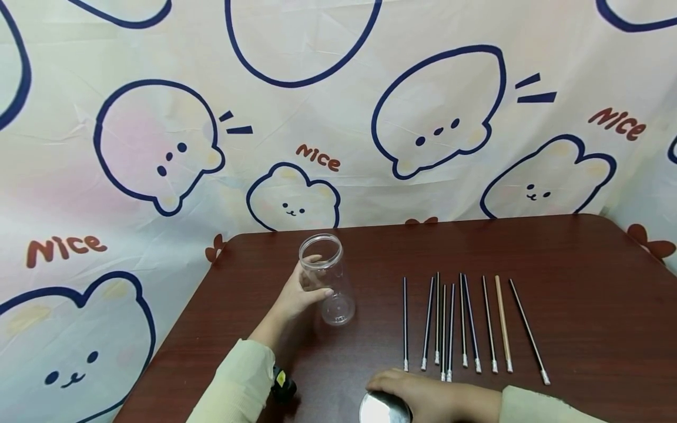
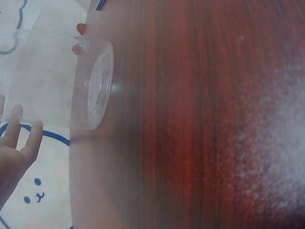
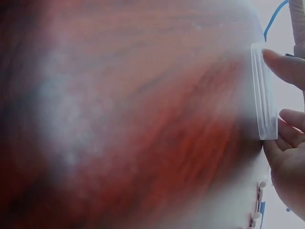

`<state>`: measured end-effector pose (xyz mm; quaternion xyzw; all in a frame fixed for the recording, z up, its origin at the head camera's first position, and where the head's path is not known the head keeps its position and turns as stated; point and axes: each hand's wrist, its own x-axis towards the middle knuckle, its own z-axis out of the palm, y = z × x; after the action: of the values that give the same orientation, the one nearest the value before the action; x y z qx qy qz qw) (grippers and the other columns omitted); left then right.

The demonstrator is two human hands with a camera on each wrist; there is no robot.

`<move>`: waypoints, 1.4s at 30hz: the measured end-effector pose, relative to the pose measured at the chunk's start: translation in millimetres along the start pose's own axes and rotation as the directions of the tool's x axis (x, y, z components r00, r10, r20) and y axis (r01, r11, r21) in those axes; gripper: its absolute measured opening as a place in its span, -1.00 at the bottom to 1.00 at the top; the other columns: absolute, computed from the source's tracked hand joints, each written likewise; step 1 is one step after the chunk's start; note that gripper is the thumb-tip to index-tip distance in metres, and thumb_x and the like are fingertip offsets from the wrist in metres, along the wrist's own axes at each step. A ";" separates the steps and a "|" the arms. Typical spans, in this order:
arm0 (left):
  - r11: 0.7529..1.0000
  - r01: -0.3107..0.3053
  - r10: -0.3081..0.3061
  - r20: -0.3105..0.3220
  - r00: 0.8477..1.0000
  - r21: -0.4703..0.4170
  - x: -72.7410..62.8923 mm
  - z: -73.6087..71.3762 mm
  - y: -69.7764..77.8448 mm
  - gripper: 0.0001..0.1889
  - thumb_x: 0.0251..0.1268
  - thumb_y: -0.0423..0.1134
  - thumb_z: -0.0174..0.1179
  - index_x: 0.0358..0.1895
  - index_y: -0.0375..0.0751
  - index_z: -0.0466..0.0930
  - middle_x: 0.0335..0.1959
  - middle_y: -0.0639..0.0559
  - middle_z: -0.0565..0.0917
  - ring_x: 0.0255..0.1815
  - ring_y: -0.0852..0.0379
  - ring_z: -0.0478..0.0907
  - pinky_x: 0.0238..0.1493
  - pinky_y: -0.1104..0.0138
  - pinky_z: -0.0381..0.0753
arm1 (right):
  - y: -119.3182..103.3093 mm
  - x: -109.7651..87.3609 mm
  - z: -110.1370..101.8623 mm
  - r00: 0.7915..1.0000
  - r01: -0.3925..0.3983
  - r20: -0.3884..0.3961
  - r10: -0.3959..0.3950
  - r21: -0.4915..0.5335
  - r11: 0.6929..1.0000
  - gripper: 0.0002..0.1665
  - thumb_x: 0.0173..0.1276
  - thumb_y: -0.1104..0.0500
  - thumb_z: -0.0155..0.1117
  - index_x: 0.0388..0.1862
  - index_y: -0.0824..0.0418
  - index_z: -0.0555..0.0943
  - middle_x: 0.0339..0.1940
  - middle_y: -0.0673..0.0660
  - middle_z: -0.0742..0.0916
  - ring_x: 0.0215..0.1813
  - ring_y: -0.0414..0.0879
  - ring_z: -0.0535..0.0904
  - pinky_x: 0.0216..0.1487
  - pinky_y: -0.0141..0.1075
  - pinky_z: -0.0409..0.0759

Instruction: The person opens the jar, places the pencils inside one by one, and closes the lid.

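A clear, open-topped plastic jar [image 1: 335, 279] is at the left-middle of the table, its bottom at or near the tabletop. My left hand [image 1: 292, 298] grips its side, thumb in front and fingers behind. In the left wrist view, fingertips of that hand [image 2: 20, 148] lie against the see-through wall of the jar [image 2: 47, 78]. Low in the head view, my right hand [image 1: 425, 393] holds a round, silver-topped lid [image 1: 385, 408]. The right wrist view shows the pale ridged edge of the lid [image 3: 263, 95] between thumb and fingers of the right hand [image 3: 291, 152].
Several thin dark pencils [image 1: 468, 320] with pale ends, and one tan pencil [image 1: 503, 323], lie roughly side by side right of the jar. They sit beyond the right hand on the dark brown table [image 1: 597, 305]. A patterned cloth [image 1: 365, 194] hangs behind the table.
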<state>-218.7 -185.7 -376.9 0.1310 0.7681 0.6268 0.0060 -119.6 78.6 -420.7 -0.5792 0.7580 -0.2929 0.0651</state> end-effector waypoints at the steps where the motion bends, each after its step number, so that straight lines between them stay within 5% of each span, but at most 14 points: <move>1: 1.000 0.000 0.000 0.002 1.000 0.003 0.1 0.2 0.1 -0.27 -0.14 -0.42 0.28 0.17 -0.09 0.13 -0.02 -0.19 0.43 -0.17 0.00 0.48 -0.09 0.16 0.37 | 0.0 -0.3 -0.2 1.000 -0.004 0.000 0.004 0.003 1.000 -0.28 0.07 -0.12 0.19 0.10 0.29 0.33 0.04 0.08 0.46 0.09 -0.14 0.32 -0.02 -0.30 0.34; 19: 0.999 -0.040 0.040 -0.017 0.999 0.028 -2.2 -0.1 -2.4 -0.27 -0.14 -0.41 0.28 0.18 -0.18 0.12 -0.05 -0.19 0.42 -0.19 0.01 0.43 -0.10 0.16 0.37 | -8.1 -5.8 -20.9 0.991 -0.090 -0.083 0.102 0.141 0.986 -0.35 0.00 0.13 0.30 0.07 0.33 0.34 -0.05 0.06 0.51 -0.02 -0.19 0.40 -0.06 -0.33 0.36; 31: 1.000 -0.015 0.015 -0.018 1.000 0.007 -3.3 1.1 -0.9 -0.28 -0.13 -0.44 0.27 0.17 -0.14 0.13 -0.04 -0.18 0.41 -0.19 0.01 0.45 -0.09 0.17 0.37 | 2.2 -34.9 -45.2 0.971 -0.109 -0.144 0.190 0.442 0.890 -0.55 0.16 0.26 0.16 -0.01 0.46 0.36 -0.18 0.20 0.57 -0.14 -0.05 0.51 -0.17 -0.30 0.45; 36: 1.000 -0.025 0.026 -0.021 0.999 0.008 -2.7 0.1 -3.5 -0.26 -0.15 -0.43 0.28 0.18 -0.18 0.12 -0.05 -0.18 0.42 -0.22 0.03 0.47 -0.10 0.16 0.37 | 4.1 -50.1 -63.2 0.944 -0.170 -0.167 0.286 0.497 0.851 -0.58 0.18 0.24 0.14 -0.04 0.48 0.38 -0.26 0.20 0.59 -0.21 -0.07 0.52 -0.23 -0.32 0.47; 42: 1.000 -0.014 0.014 -0.015 1.000 0.012 0.0 1.1 -2.8 -0.28 -0.14 -0.42 0.28 0.17 -0.13 0.14 -0.04 -0.16 0.42 -0.18 0.01 0.44 -0.07 0.14 0.35 | 12.0 -72.9 -87.6 0.886 -0.264 -0.209 0.413 0.505 0.822 -0.59 0.20 0.27 0.10 -0.03 0.52 0.37 -0.23 0.30 0.57 -0.20 -0.15 0.50 -0.24 -0.34 0.46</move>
<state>-219.1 -185.2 -379.8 0.1315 0.7708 0.6233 -0.0049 -144.6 179.6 -372.6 -0.3474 0.7581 -0.5355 0.1333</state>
